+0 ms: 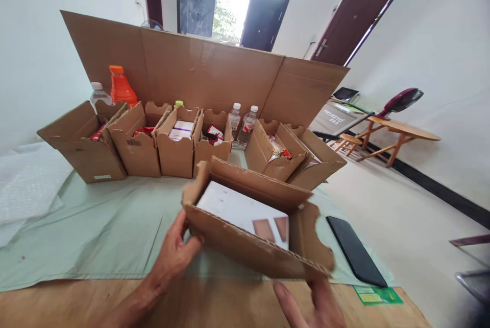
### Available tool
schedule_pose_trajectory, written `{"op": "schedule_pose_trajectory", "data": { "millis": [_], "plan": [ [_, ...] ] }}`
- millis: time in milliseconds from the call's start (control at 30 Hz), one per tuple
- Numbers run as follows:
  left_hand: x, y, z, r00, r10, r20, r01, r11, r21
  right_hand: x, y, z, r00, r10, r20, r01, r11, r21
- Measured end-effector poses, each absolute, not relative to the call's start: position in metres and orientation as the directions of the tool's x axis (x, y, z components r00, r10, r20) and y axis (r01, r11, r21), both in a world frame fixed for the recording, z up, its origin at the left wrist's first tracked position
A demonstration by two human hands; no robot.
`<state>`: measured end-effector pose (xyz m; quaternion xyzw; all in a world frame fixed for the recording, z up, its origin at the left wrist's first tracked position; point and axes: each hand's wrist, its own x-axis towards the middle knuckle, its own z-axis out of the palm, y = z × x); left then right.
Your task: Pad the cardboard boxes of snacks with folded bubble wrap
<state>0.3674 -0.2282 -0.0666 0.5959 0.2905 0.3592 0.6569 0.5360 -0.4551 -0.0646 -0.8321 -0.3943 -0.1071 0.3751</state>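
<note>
An open cardboard box (245, 246) with a white sheet (237, 208) inside is tilted above the table's near edge. My left hand (174, 256) grips its left corner, fingers curled on the near wall. My right hand (310, 302) reaches under the box's right end; its fingers are partly hidden and blurred. Both hands carry the box between them.
A row of open cardboard boxes (176, 146) with packets stands behind, before a tall cardboard screen (206, 70). Water bottles (245, 123) and an orange bottle (121, 85) stand among them. A black phone (356, 251) lies right on the green cloth (95, 226). Bubble wrap (26, 185) lies left.
</note>
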Motion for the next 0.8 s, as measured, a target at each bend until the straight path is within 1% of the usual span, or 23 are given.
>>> {"op": "schedule_pose_trajectory", "data": {
  "millis": [67,167,267,333,367,433,500,567,600,633,700,733,800],
  "plan": [
    [0.348,-0.204,-0.063,0.476,0.878,0.055,-0.092,-0.013,0.996,0.537,-0.410,-0.049,0.554,0.697,0.456,0.788,-0.262,-0.557],
    [0.329,-0.164,-0.057,0.353,0.930,0.104,-0.029,-0.100,0.995,0.539,-0.340,-0.038,0.449,0.771,0.451,0.774,-0.084,-0.627],
    [0.321,-0.135,-0.058,0.275,0.951,0.143,0.045,-0.161,0.986,0.542,-0.293,-0.042,0.399,0.831,0.387,0.724,-0.027,-0.689],
    [0.321,-0.125,-0.065,0.238,0.962,0.136,0.068,-0.157,0.985,0.546,-0.282,-0.043,0.367,0.862,0.349,0.722,-0.028,-0.692],
    [0.322,-0.123,-0.068,0.228,0.965,0.128,0.067,-0.146,0.987,0.549,-0.282,-0.041,0.361,0.862,0.355,0.738,-0.032,-0.674],
    [0.323,-0.124,-0.076,0.231,0.967,0.106,0.039,-0.118,0.992,0.556,-0.288,-0.026,0.362,0.829,0.426,0.802,-0.045,-0.595],
    [0.324,-0.126,-0.080,0.248,0.965,0.085,0.003,-0.089,0.996,0.562,-0.295,0.002,0.322,0.784,0.530,0.885,-0.051,-0.463],
    [0.323,-0.127,-0.083,0.266,0.962,0.069,-0.013,-0.067,0.998,0.565,-0.290,0.036,0.191,0.796,0.575,0.956,-0.019,-0.292],
    [0.323,-0.128,-0.084,0.271,0.961,0.065,-0.015,-0.063,0.998,0.565,-0.284,0.051,0.103,0.820,0.562,0.979,0.015,-0.201],
    [0.322,-0.128,-0.086,0.274,0.960,0.062,-0.012,-0.061,0.998,0.565,-0.275,0.063,0.017,0.851,0.526,0.992,0.052,-0.117],
    [0.321,-0.128,-0.089,0.273,0.960,0.060,0.009,-0.065,0.998,0.562,-0.252,0.078,-0.113,0.909,0.400,0.993,0.114,0.020],
    [0.320,-0.128,-0.091,0.276,0.959,0.062,0.027,-0.073,0.997,0.561,-0.241,0.080,-0.145,0.934,0.325,0.989,0.130,0.068],
    [0.319,-0.129,-0.094,0.287,0.955,0.079,0.069,-0.102,0.992,0.557,-0.222,0.079,-0.169,0.968,0.187,0.981,0.147,0.125]
  ]
}}
